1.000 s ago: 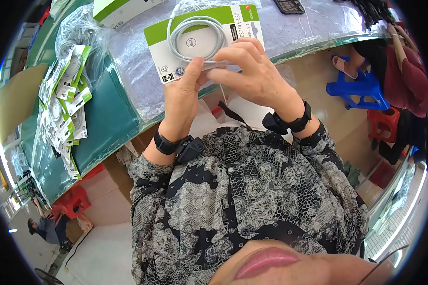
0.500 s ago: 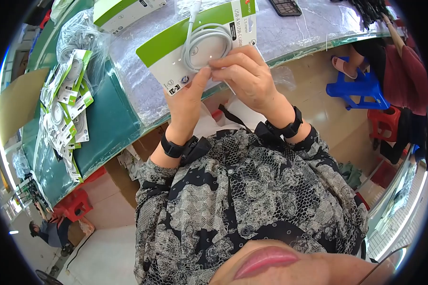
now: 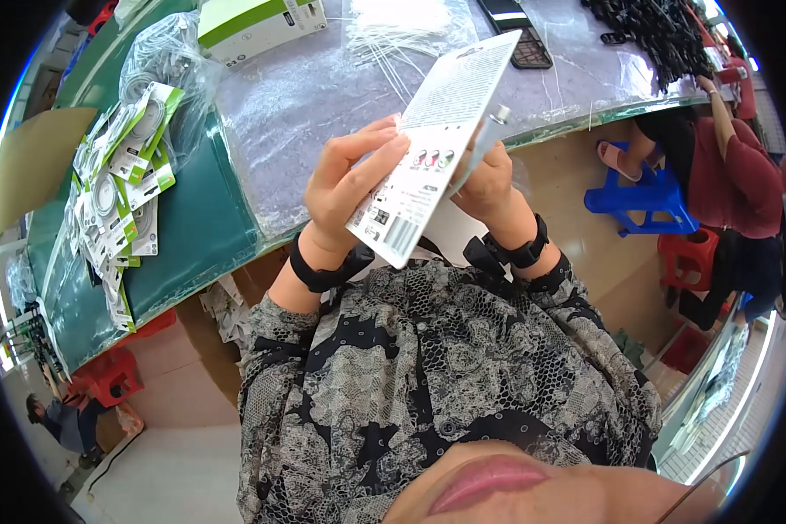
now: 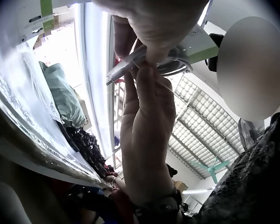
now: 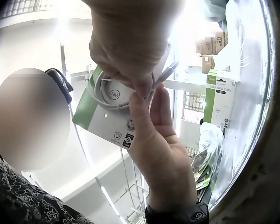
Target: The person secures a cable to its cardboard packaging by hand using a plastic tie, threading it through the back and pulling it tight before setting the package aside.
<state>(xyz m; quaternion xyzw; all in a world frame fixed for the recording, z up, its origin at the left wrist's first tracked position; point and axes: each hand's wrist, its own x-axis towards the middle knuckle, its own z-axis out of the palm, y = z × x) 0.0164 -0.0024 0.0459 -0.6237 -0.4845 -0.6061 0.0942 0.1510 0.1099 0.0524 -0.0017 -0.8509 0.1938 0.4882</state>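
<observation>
In the head view a white printed card (image 3: 428,144) is held up on a slant, its barcode side toward the camera. The left hand (image 3: 351,183) grips its left edge, with fingers on the printed face. On the card's far side, the right hand (image 3: 487,179) pinches the coiled cable, whose connector (image 3: 499,114) sticks out past the edge. The right wrist view shows the green-and-white front with the coiled white cable (image 5: 102,95) against it. There the left thumb and the right hand (image 5: 130,42) meet at the coil.
Packaged cables (image 3: 113,196) lie heaped on the green table (image 3: 196,205) at left, beside a plastic bag (image 3: 162,57). Farther back are a green-and-white box (image 3: 258,33), white ties (image 3: 402,31), a black phone case (image 3: 520,39) and black cables (image 3: 655,35). A blue stool (image 3: 642,196) stands at right.
The card has turned from its green front to its printed back and stands more steeply. The left hand's fingers now lie over the back, and the right hand has gone partly behind the card.
</observation>
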